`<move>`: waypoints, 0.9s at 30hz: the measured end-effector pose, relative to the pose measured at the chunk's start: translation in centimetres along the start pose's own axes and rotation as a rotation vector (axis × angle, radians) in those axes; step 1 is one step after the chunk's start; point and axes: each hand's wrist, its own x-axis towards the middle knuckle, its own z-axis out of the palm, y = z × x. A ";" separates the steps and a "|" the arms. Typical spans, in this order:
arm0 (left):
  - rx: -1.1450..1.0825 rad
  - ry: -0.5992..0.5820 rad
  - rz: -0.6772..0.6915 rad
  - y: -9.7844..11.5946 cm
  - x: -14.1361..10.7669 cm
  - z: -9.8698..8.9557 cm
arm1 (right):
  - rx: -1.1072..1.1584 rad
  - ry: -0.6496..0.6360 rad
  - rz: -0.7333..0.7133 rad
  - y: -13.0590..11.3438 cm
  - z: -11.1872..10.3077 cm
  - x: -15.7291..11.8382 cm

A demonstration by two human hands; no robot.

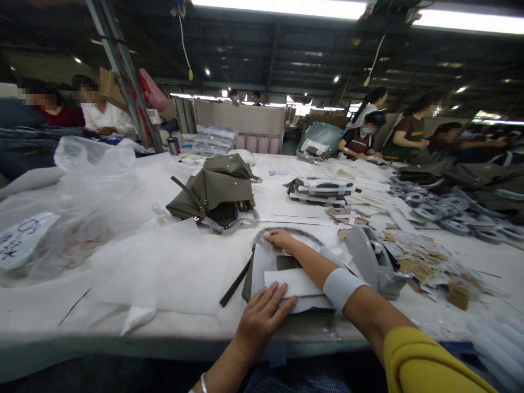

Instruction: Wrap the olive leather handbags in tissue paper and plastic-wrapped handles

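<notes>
A dark olive handbag lies flat at the front of the table, with pale wrapping sheet over much of it. Its handle, wrapped in clear film, arches away from me. My left hand rests with fingers stretched over a folded white packing sheet on the bag. Reaching across, my right hand is closed near the handle's left side; what its fingers pinch, if anything, is hidden. A dark strap sticks out to the left of the bag.
Right of the bag stands a grey tape dispenser, beside scattered brown and white tags. More olive bags and a wrapped stack lie farther back. Thin white sheets and plastic bags cover the left. Co-workers sit beyond.
</notes>
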 end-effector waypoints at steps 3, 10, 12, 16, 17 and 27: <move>-0.002 -0.003 -0.001 0.0 -0.1 0.1 | 0.199 -0.092 -0.054 -0.3 -1.3 -1.7; -0.026 -0.095 -0.007 -0.1 -0.1 0.1 | 0.438 -0.189 -0.234 -1.2 -2.5 -7.1; -0.029 -0.129 -0.007 -0.2 -0.1 0.0 | 0.403 -0.160 -0.358 -1.0 -2.3 -9.0; -0.050 -0.148 -0.019 -0.2 -0.4 0.1 | 0.112 -0.054 -0.646 0.5 -1.6 -12.9; -0.055 -0.134 -0.031 -0.2 -0.5 0.2 | 0.030 -0.022 -0.712 1.0 -1.5 -13.7; -0.145 -0.021 -0.204 0.1 -1.1 0.8 | -0.202 0.104 -1.007 5.5 -0.9 -19.3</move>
